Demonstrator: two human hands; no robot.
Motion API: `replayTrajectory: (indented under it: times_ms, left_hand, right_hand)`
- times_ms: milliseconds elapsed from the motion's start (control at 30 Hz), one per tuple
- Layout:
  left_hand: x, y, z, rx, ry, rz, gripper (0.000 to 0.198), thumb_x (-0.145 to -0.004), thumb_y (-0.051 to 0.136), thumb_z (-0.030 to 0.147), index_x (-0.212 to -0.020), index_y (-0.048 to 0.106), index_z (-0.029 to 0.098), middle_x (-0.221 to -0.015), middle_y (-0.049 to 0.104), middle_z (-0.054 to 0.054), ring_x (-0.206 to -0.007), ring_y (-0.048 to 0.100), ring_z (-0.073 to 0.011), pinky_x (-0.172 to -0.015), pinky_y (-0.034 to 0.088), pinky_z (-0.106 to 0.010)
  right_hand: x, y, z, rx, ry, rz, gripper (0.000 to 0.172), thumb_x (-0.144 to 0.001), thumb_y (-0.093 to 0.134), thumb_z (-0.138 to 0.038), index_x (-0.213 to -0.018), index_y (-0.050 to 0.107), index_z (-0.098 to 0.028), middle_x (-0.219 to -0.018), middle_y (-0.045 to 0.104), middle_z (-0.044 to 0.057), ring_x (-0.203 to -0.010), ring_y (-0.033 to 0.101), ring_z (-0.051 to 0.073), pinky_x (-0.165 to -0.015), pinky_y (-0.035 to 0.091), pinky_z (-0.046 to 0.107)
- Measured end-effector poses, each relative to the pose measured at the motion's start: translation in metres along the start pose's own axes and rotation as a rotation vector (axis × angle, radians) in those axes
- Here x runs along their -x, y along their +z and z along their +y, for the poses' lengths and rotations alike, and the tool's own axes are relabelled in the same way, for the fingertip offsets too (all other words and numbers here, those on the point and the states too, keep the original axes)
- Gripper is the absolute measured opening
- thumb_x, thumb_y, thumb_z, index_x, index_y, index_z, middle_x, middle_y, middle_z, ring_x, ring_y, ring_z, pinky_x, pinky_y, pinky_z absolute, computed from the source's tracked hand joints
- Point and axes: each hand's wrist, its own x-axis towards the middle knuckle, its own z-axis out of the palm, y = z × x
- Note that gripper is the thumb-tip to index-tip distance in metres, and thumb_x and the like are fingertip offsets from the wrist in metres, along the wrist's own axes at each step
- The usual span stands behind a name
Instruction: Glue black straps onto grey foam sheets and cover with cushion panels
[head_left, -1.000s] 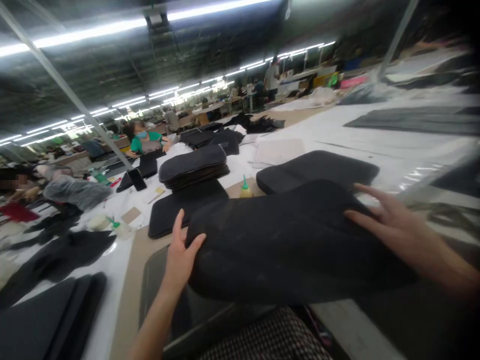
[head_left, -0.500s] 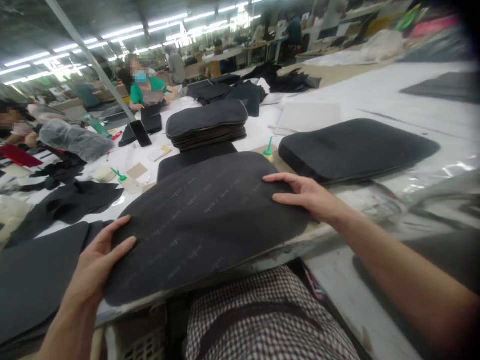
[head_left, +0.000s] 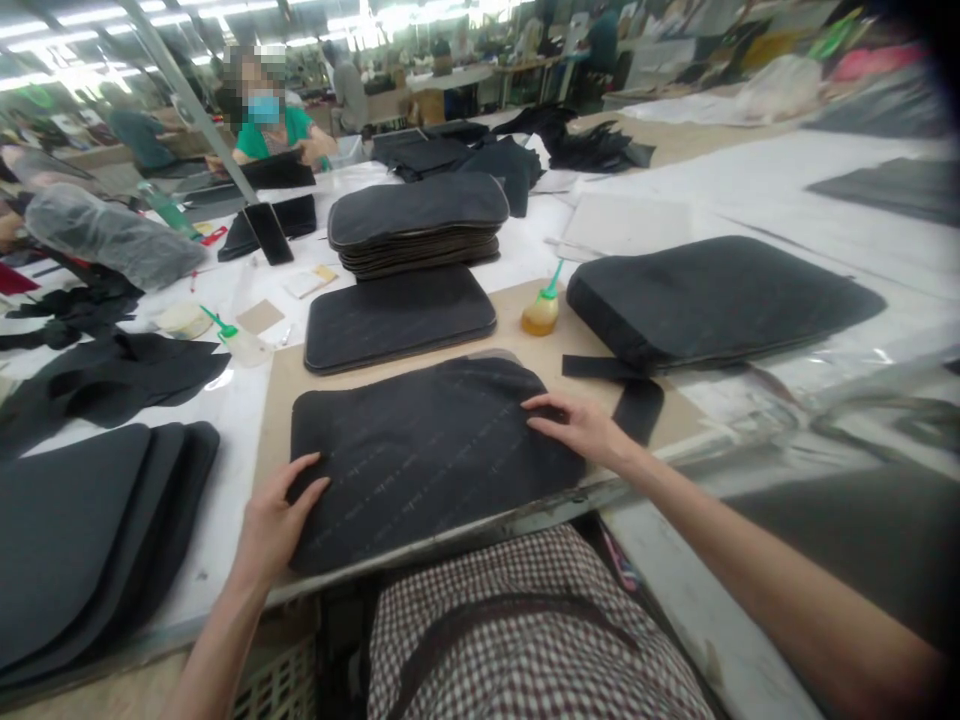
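A black fabric panel [head_left: 420, 460] with rounded corners and rows of small pale print lies at the table's front edge. My left hand [head_left: 277, 520] holds its left side, thumb and forefinger on top. On its right side my right hand [head_left: 577, 428] grips the edge in the same way; the other fingers are partly hidden. A paler layer shows at the panel's far right corner. Just beyond lies another black panel with a piped edge [head_left: 397, 320], and behind it a stack of similar panels [head_left: 420, 225].
Large black panels are piled at left [head_left: 67, 530] and right [head_left: 727, 300]. A glue bottle with a green nozzle [head_left: 540, 315] stands on brown board [head_left: 281, 400]; a second bottle [head_left: 244, 345] is farther left. Black strips [head_left: 637, 405] lie near my right hand. A masked person [head_left: 274, 135] sits across the table.
The panel has come down flatter onto the table and sits farther from me, uncovering the brown board and strips. My left hand moved right with it; my right hand moved slightly left.
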Motion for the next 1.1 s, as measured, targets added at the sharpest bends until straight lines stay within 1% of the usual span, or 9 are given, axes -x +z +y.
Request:
replayTrajectory:
  times_ms: [167, 300, 433, 567, 700, 933, 1100]
  left_hand:
    - [-0.002, 0.002, -0.008, -0.048, 0.022, -0.001, 0.045, -0.086, 0.062, 0.055, -0.122, 0.065, 0.029, -0.126, 0.067, -0.004, -0.116, 0.062, -0.0251, -0.104, 0.046, -0.041]
    - [-0.003, 0.003, -0.007, -0.053, 0.036, -0.001, 0.044, -0.087, 0.063, 0.055, -0.122, 0.065, 0.029, -0.123, 0.067, -0.003, -0.112, 0.064, -0.0241, -0.100, 0.049, -0.038]
    - [-0.002, 0.003, -0.003, -0.076, 0.044, -0.004, 0.043, -0.088, 0.062, 0.054, -0.122, 0.064, 0.029, -0.122, 0.067, -0.002, -0.111, 0.064, -0.0241, -0.100, 0.049, -0.039]
    - [-0.002, 0.004, 0.000, -0.096, 0.064, 0.006, 0.043, -0.088, 0.061, 0.053, -0.123, 0.064, 0.028, -0.120, 0.067, -0.004, -0.110, 0.064, -0.0248, -0.098, 0.049, -0.039]
    - [0.000, 0.003, 0.000, -0.121, 0.064, 0.002, 0.042, -0.088, 0.061, 0.052, -0.123, 0.064, 0.028, -0.119, 0.067, -0.003, -0.108, 0.064, -0.0243, -0.097, 0.050, -0.039]
    - [0.003, 0.005, 0.007, -0.096, 0.068, 0.006, 0.042, -0.089, 0.061, 0.052, -0.123, 0.064, 0.028, -0.120, 0.066, -0.004, -0.109, 0.064, -0.0244, -0.099, 0.050, -0.040]
    - [0.003, 0.008, 0.007, -0.109, 0.106, 0.002, 0.041, -0.090, 0.059, 0.051, -0.124, 0.063, 0.028, -0.121, 0.066, -0.004, -0.111, 0.064, -0.0244, -0.099, 0.050, -0.039]
  right_hand:
    - [-0.003, -0.002, 0.000, 0.077, -0.051, 0.022, 0.028, -0.085, 0.066, -0.041, -0.107, 0.073, -0.025, -0.107, 0.075, 0.004, -0.095, 0.069, 0.024, -0.080, 0.056, 0.036]
    - [-0.002, 0.000, 0.005, 0.089, -0.049, 0.028, 0.028, -0.085, 0.066, -0.040, -0.108, 0.072, -0.024, -0.107, 0.074, 0.004, -0.094, 0.068, 0.023, -0.078, 0.055, 0.035]
    - [0.000, 0.002, 0.010, 0.111, -0.073, 0.042, 0.027, -0.087, 0.066, -0.040, -0.109, 0.071, -0.024, -0.108, 0.073, 0.004, -0.094, 0.068, 0.023, -0.081, 0.054, 0.036]
    - [0.000, 0.003, 0.009, 0.152, -0.098, 0.057, 0.026, -0.087, 0.065, -0.038, -0.109, 0.070, -0.024, -0.108, 0.073, 0.004, -0.093, 0.068, 0.023, -0.085, 0.054, 0.037]
    - [0.001, 0.003, 0.007, 0.175, -0.125, 0.052, 0.025, -0.088, 0.064, -0.036, -0.108, 0.070, -0.023, -0.107, 0.073, 0.005, -0.093, 0.068, 0.023, -0.085, 0.054, 0.037]
    - [0.002, 0.003, 0.010, 0.174, -0.156, 0.068, 0.024, -0.088, 0.064, -0.034, -0.109, 0.070, -0.023, -0.104, 0.073, 0.005, -0.092, 0.068, 0.023, -0.084, 0.055, 0.037]
    - [0.004, 0.004, 0.011, 0.161, -0.155, 0.075, 0.025, -0.088, 0.062, -0.033, -0.110, 0.069, -0.024, -0.109, 0.072, 0.005, -0.098, 0.068, 0.024, -0.086, 0.055, 0.038]
